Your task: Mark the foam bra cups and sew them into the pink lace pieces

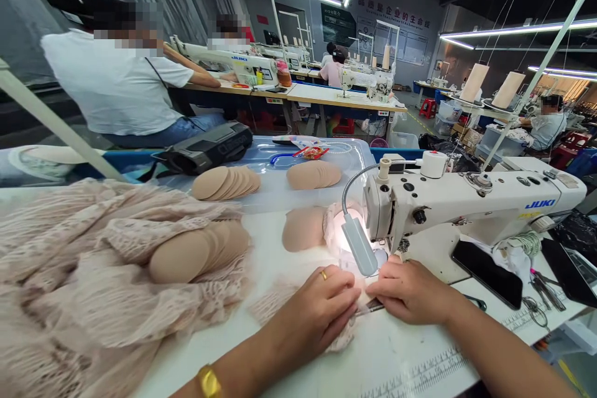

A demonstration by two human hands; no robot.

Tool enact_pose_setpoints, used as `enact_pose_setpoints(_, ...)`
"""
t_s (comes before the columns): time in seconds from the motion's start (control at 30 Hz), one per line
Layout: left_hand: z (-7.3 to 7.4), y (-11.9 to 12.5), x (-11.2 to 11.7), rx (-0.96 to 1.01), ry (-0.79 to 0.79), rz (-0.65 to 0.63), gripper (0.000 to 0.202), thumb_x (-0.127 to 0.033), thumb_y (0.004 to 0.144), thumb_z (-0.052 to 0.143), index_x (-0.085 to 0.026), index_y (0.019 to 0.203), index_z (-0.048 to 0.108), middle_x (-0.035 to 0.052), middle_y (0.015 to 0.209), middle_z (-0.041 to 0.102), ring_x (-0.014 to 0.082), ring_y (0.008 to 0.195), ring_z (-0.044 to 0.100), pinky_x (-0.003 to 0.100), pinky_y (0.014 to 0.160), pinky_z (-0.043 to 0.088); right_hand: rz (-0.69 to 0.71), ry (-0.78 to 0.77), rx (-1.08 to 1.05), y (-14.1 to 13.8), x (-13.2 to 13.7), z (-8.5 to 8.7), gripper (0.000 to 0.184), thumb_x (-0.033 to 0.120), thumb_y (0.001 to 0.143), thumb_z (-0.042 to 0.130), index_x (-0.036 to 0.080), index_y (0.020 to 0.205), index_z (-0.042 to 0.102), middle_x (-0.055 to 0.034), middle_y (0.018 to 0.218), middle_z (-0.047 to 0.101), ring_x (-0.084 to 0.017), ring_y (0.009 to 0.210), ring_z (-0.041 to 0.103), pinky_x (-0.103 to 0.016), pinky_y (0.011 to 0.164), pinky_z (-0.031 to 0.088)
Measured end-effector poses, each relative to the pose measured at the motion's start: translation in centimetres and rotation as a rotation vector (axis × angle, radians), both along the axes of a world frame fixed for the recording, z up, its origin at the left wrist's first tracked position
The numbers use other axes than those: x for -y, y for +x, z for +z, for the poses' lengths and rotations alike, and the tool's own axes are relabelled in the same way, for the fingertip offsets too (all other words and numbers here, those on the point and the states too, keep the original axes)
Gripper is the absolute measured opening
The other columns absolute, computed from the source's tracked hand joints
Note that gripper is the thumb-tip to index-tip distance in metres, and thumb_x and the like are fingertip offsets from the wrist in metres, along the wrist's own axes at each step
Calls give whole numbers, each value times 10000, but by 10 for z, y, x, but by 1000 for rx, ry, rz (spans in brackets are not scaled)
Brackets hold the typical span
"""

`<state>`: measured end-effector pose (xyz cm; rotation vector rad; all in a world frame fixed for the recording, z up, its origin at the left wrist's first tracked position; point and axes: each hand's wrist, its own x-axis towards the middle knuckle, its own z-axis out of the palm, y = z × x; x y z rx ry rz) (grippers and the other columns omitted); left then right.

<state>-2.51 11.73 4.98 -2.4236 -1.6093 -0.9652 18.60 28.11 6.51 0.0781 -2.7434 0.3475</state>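
Note:
A white sewing machine (466, 199) stands on the right, its needle area lit by a grey gooseneck lamp (358, 245). Just left of the needle, my left hand (321, 305) has its fingers curled together on a pale pink lace piece (342, 339), which shows below and beside the fingers. My right hand (408, 292) is closed at the near side of the presser foot, fingertips on the edge of the same lace; the exact grip is hidden. Behind the lamp, a beige oval pad (303, 230) lies against more pink fabric.
Heaped pink lace (93, 273) covers the left of the table, with fanned beige pads (200, 252) on it. More pad stacks (226, 182) lie on a clear plastic lid (265, 199). At right are a phone (487, 273) and scissors (548, 291). Co-workers sit at machines beyond.

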Motion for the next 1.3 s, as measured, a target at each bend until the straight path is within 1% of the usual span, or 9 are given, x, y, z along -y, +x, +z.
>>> enact_pose_setpoints(0.1,2,0,-9,-24,19,1,216,-136,1077,477,-210,1097,680,71,1026,718,251,980,612,395,896,470,-45,10,13,0,-2,-1,180,138,987,576,227,1026,728,-23,838,623,-201,768,524,-290,625,369)
enact_pose_setpoints(0.23,0,-3,-25,-71,99,-24,240,-139,1053,486,-215,1103,708,43,877,703,247,843,625,384,797,455,-109,2,30,-3,-5,-6,190,105,943,595,231,1026,711,-15,830,631,-202,760,533,-298,646,369)
enact_pose_setpoints(0.3,-3,-5,-31,-77,98,-19,244,-137,1040,487,-223,1059,715,39,850,704,241,794,629,384,770,455,-137,0,39,-4,-7,-10,204,105,944,598,242,1050,704,-11,841,634,-205,763,529,-302,671,375)
enact_pose_setpoints(0.37,-6,-6,-34,-72,70,2,236,-139,1027,505,-230,1010,721,48,874,725,241,805,654,387,773,469,-151,-1,42,-6,-8,-13,206,114,951,596,250,1067,699,-14,868,644,-211,787,537,-303,691,384)
enact_pose_setpoints(0.5,-10,-7,-36,-47,68,28,212,-136,997,551,-239,1011,735,73,985,777,263,913,704,407,829,497,-169,5,38,-7,-7,-14,175,127,952,565,241,1006,686,-22,874,645,-216,796,540,-304,681,382)
enact_pose_setpoints(0.63,-6,-7,-38,-19,79,16,245,-123,1004,519,-236,1080,723,62,1036,796,269,945,705,433,855,492,-201,15,5,-8,-5,-12,142,141,923,561,237,930,666,-20,849,632,-217,774,519,-309,665,373)
enact_pose_setpoints(0.83,1,-5,-40,-22,34,35,241,-123,1014,514,-234,1058,723,54,996,787,266,924,706,429,846,497,-210,19,-52,-9,-6,-11,189,126,900,553,240,969,686,-21,848,632,-221,770,512,-315,678,384)
enact_pose_setpoints(1.07,-8,-6,-40,9,-9,36,244,-156,1039,493,-237,1022,722,53,960,766,267,908,673,437,857,475,-189,35,-10,-5,-7,-12,224,98,895,564,246,972,715,-22,861,631,-221,784,513,-312,687,394)
enact_pose_setpoints(1.3,-9,-6,-41,-20,8,57,255,-136,1024,491,-230,1027,728,68,985,782,270,926,687,450,871,502,-203,18,1,-6,-7,-12,231,92,889,576,245,994,713,-27,883,654,-227,818,538,-315,699,388)
